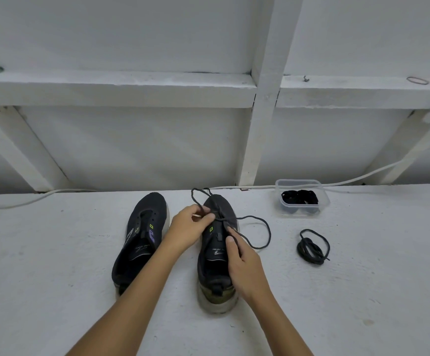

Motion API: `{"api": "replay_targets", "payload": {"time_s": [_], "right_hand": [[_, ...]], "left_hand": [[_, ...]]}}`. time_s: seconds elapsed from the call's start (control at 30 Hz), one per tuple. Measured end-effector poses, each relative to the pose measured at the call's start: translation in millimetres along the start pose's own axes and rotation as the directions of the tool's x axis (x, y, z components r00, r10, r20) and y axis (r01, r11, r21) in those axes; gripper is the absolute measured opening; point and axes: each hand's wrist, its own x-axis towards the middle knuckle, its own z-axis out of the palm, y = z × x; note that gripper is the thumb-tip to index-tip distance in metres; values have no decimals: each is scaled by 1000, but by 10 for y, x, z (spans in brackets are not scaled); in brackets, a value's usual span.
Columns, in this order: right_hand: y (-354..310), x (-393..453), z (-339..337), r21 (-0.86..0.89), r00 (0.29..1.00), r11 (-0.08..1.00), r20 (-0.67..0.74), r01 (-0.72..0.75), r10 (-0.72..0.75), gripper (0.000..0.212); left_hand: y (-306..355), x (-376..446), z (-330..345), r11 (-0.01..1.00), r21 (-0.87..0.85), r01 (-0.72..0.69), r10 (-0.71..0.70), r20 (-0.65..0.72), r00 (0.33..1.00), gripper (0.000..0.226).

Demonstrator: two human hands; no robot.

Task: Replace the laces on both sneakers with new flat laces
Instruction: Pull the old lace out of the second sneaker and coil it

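Observation:
Two dark sneakers stand side by side on the white surface, toes pointing away from me. The left sneaker (142,237) has no lace in its eyelets. On the right sneaker (216,255) a dark round lace (258,233) is threaded only near the toe and loops out to the right and behind the toe. My left hand (190,226) pinches that lace over the front eyelets. My right hand (244,263) grips the shoe's right side by the tongue, with the lace running under its fingers.
A loose coiled dark lace (312,247) lies on the surface to the right. Behind it a clear plastic tub (301,197) holds bundled black laces. A white cable (362,178) runs along the wall's foot. White framed wall panels rise behind the shoes.

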Motion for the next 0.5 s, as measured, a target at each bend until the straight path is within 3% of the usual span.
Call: {"api": "replay_targets", "payload": {"time_s": [0.13, 0.23, 0.3, 0.37, 0.43, 0.5], "right_hand": [[-7, -8, 6, 19, 1000, 1000, -1, -9, 9, 42], [-12, -14, 4, 11, 1000, 1000, -3, -17, 17, 42], [-4, -16, -1, 12, 1000, 1000, 0, -23, 23, 41], [-9, -15, -2, 12, 1000, 1000, 3, -19, 19, 41], [-8, -9, 5, 13, 1000, 1000, 5, -16, 16, 40], [-5, -6, 7, 25, 1000, 999, 2, -22, 22, 40]], "left_hand": [[34, 30, 1, 997, 5, -71, 71, -156, 985, 8], [111, 65, -34, 949, -305, -78, -61, -422, 905, 14], [138, 90, -86, 925, -372, -72, -138, -507, 851, 14], [135, 106, -127, 949, -314, 10, -144, -408, 901, 11], [105, 92, -127, 986, -120, 119, -134, -124, 983, 20], [48, 46, -96, 991, 4, 135, -135, 69, 988, 23]]}}
